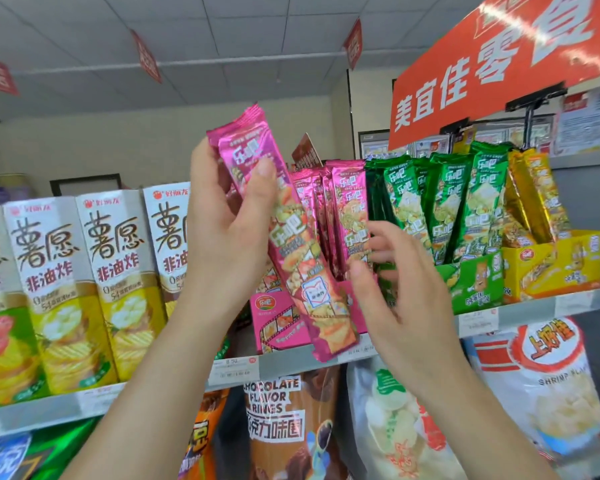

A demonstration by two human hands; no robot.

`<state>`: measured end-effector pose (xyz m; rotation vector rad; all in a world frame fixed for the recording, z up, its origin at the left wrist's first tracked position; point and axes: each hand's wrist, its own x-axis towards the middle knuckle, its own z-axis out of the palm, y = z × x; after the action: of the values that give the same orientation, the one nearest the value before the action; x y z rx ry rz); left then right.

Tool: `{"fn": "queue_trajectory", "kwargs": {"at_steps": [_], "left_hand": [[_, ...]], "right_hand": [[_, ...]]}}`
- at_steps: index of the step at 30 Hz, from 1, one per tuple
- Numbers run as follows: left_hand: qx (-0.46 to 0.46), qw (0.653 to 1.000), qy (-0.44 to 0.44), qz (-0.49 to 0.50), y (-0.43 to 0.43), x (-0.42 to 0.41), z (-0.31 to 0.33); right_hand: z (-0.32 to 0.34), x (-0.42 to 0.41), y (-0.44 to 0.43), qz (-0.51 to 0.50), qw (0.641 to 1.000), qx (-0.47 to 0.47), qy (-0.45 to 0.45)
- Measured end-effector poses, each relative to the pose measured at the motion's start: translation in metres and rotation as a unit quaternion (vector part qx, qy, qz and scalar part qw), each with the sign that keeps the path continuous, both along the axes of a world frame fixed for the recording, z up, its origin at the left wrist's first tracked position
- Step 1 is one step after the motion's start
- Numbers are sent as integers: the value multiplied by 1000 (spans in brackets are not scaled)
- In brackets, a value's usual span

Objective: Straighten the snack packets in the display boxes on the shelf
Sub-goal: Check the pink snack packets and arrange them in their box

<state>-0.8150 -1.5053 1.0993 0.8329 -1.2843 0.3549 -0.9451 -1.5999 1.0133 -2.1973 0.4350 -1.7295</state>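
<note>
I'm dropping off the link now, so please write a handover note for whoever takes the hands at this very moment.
Left hand: grips the held packets, pink and tilted, up in front of the pink box.
Right hand: open, fingers loosely curled beside the pink row standing in that box. I cannot tell whether it touches.
Green packets lean in the green box, and yellow packets lean in the yellow box.
Done: no row looks finished.
Left: probably set the held packets upright in the pink box, then even out all three rows.
</note>
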Motion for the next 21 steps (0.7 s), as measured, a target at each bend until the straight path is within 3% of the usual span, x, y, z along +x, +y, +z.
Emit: {"fn": "queue_trajectory", "kwargs": {"at_steps": [1,2,4,5,8,12,17,21], "left_hand": [[1,999,31,-37,2,-2,-4],[4,995,63,-74,2,-5,-9],[13,979,134,-152,2,-11,-20],[15,966,177,-187,2,-15,-24],[37,925,296,-233,3,-21,-29],[131,916,297,-236,0,-19,-25],[134,917,310,-212,-3,-21,-23],[94,922,316,-204,-5,-15,-22]], "right_hand": [[-1,-6,9,108,993,52,14],[-1,-12,19,236,964,117,44],[-10,-18,31,429,864,245,95],[-17,-18,35,470,827,290,101],[-39,-12,36,489,780,387,42],[-62,-5,34,535,715,446,55],[-76,-4,36,568,694,440,46],[-83,-7,36,473,781,404,48]]}}
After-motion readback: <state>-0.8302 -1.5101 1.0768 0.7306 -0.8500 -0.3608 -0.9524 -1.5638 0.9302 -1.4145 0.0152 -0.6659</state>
